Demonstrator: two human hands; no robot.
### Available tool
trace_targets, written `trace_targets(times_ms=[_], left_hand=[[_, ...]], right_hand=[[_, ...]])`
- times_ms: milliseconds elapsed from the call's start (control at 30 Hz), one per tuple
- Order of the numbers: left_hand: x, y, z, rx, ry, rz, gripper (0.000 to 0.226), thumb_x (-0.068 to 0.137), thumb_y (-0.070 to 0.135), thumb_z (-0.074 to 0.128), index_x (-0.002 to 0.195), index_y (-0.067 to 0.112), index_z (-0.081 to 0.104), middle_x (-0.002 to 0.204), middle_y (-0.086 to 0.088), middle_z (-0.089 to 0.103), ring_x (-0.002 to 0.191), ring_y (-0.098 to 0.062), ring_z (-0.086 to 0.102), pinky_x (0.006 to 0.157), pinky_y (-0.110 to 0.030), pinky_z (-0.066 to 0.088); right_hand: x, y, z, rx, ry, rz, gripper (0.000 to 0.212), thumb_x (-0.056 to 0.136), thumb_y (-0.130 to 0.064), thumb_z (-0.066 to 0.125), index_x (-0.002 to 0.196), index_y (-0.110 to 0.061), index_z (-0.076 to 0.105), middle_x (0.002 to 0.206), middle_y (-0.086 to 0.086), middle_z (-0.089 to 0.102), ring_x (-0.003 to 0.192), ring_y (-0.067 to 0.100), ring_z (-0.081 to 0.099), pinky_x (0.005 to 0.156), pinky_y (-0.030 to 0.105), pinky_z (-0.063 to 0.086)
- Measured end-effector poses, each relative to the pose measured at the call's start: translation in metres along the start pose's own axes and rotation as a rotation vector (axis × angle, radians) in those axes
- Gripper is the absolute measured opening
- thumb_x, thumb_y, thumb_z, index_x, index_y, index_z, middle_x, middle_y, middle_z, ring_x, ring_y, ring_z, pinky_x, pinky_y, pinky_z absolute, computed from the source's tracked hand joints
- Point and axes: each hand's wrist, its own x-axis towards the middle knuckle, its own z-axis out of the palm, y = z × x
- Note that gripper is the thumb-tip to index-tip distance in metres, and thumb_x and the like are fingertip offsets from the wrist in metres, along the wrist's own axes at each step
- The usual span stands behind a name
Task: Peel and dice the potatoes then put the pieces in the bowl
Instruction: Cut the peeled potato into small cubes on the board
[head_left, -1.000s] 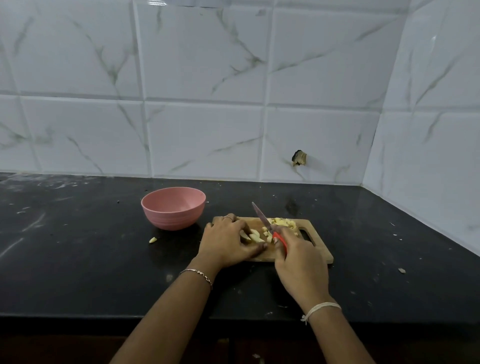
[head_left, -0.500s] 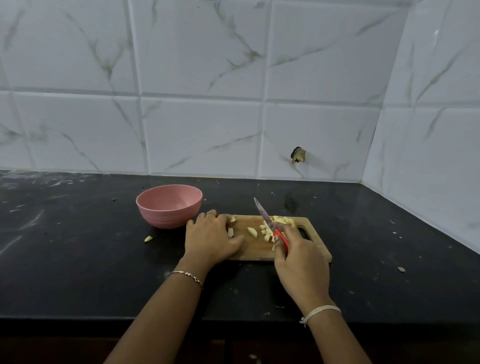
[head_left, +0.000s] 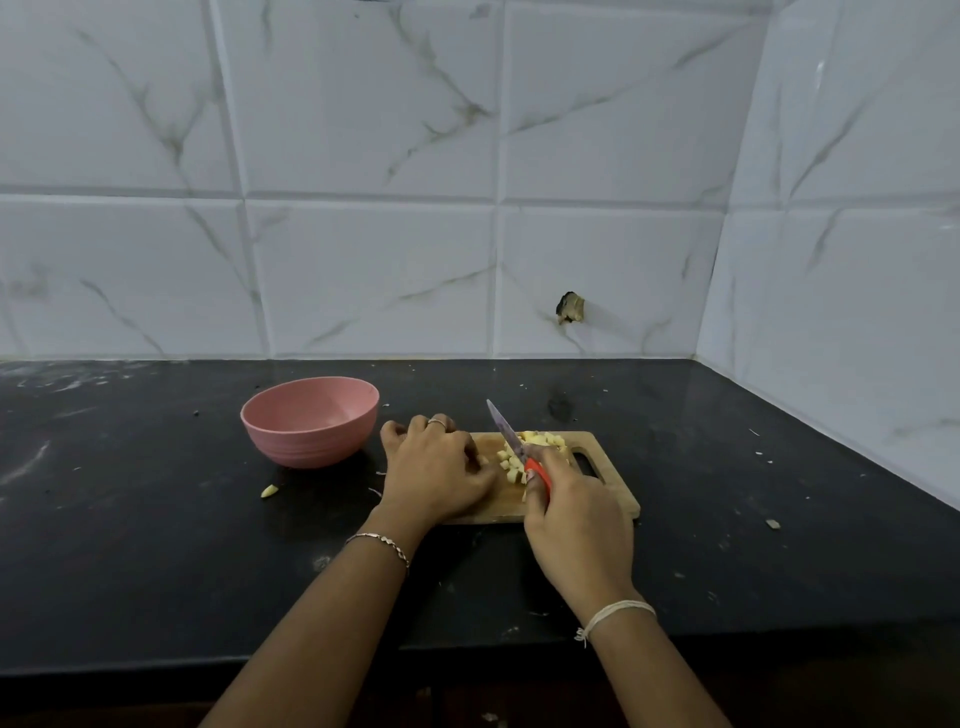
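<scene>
The right hand (head_left: 576, 514) gripped the knife (head_left: 511, 441) by its red handle, blade angled up over the potato dice (head_left: 543, 440) heaped on the board (head_left: 613, 499). The left hand (head_left: 434, 467) lay knuckles-up on the board's left end, fingers curled under. Whether they held a piece could not be told. The bowl (head_left: 311, 421) stood on the counter (head_left: 156, 545) just left of the board, with one stray piece (head_left: 269, 490) lying before it.

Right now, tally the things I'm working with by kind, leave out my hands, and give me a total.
pink bowl: 1
wooden cutting board: 1
knife, red handle: 1
pile of diced potato on the board: 1, pieces too small to count
stray potato piece on the counter near the bowl: 1
Total: 5
</scene>
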Motion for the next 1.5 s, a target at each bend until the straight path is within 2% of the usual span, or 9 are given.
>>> trace_targets(times_ms=[67,267,400,533,700,933,1167,1333,1500], left_hand=[[0.000,0.000,0.000,-0.007,-0.009,0.006,0.041,0.087,0.058,0.044,0.104,0.034,0.073,0.128,0.007,0.055,0.120,-0.016,0.044,0.101,-0.048,0.019],[-0.002,0.001,0.003,-0.027,0.043,-0.001,0.040,0.083,0.062,0.047,0.095,0.034,0.074,0.116,0.012,0.059,0.112,-0.014,0.047,0.096,-0.045,0.015],[-0.002,-0.001,0.000,-0.094,0.006,-0.016,0.027,0.087,0.050,0.052,0.102,0.038,0.072,0.123,0.012,0.056,0.116,-0.014,0.046,0.098,-0.045,0.019],[-0.006,-0.008,-0.003,-0.149,-0.024,-0.077,0.028,0.086,0.051,0.054,0.109,0.042,0.068,0.126,0.012,0.052,0.121,-0.014,0.041,0.097,-0.045,0.019],[-0.012,-0.011,-0.005,-0.154,0.019,-0.128,0.022,0.083,0.053,0.060,0.092,0.037,0.072,0.116,0.014,0.057,0.116,-0.013,0.044,0.090,-0.042,0.020],[-0.008,-0.008,-0.005,-0.185,0.004,-0.125,0.022,0.086,0.055,0.062,0.093,0.037,0.074,0.114,0.015,0.061,0.116,-0.011,0.049,0.091,-0.043,0.021],[-0.007,-0.007,-0.004,-0.210,0.005,-0.125,0.020,0.086,0.052,0.064,0.092,0.036,0.074,0.114,0.015,0.061,0.115,-0.011,0.049,0.090,-0.042,0.021],[-0.005,-0.008,-0.003,-0.215,-0.016,-0.126,0.018,0.086,0.050,0.065,0.091,0.036,0.075,0.116,0.016,0.061,0.117,-0.011,0.049,0.092,-0.044,0.022],[-0.004,-0.011,-0.001,-0.256,-0.046,-0.118,0.016,0.087,0.049,0.062,0.091,0.039,0.074,0.113,0.017,0.061,0.119,-0.008,0.049,0.089,-0.042,0.020]], right_hand=[[0.000,0.000,0.000,-0.008,-0.006,0.003,0.029,0.101,-0.035,0.044,0.129,-0.037,0.053,0.073,-0.013,0.056,0.062,0.004,0.052,0.055,0.018,0.040],[-0.001,-0.001,-0.001,-0.019,0.018,0.013,0.025,0.100,-0.036,0.044,0.124,-0.034,0.052,0.076,-0.011,0.058,0.063,0.004,0.052,0.049,0.015,0.030],[-0.002,-0.001,-0.003,-0.021,0.009,0.019,0.026,0.101,-0.037,0.044,0.126,-0.035,0.050,0.080,-0.012,0.058,0.065,0.004,0.053,0.053,0.016,0.038],[-0.006,-0.002,-0.005,-0.039,-0.012,-0.005,0.029,0.100,-0.037,0.045,0.128,-0.037,0.053,0.077,-0.012,0.058,0.064,0.003,0.052,0.050,0.014,0.034],[-0.015,-0.006,-0.010,-0.098,-0.059,-0.040,0.029,0.100,-0.036,0.044,0.127,-0.037,0.056,0.078,-0.013,0.054,0.070,0.005,0.052,0.057,0.018,0.044],[-0.019,-0.010,-0.014,-0.136,-0.093,-0.072,0.023,0.101,-0.035,0.043,0.120,-0.034,0.057,0.082,-0.010,0.050,0.075,0.006,0.053,0.065,0.022,0.049],[-0.020,-0.012,-0.015,-0.127,-0.086,-0.099,0.023,0.101,-0.036,0.043,0.119,-0.034,0.056,0.082,-0.011,0.052,0.073,0.005,0.051,0.064,0.020,0.046],[-0.019,-0.012,-0.014,-0.128,-0.122,-0.128,0.023,0.101,-0.033,0.043,0.120,-0.031,0.056,0.092,-0.008,0.060,0.080,0.008,0.056,0.068,0.023,0.049],[-0.010,-0.012,-0.011,-0.142,-0.187,-0.153,0.021,0.101,-0.029,0.044,0.117,-0.029,0.058,0.092,-0.007,0.065,0.084,0.010,0.057,0.072,0.024,0.047]])
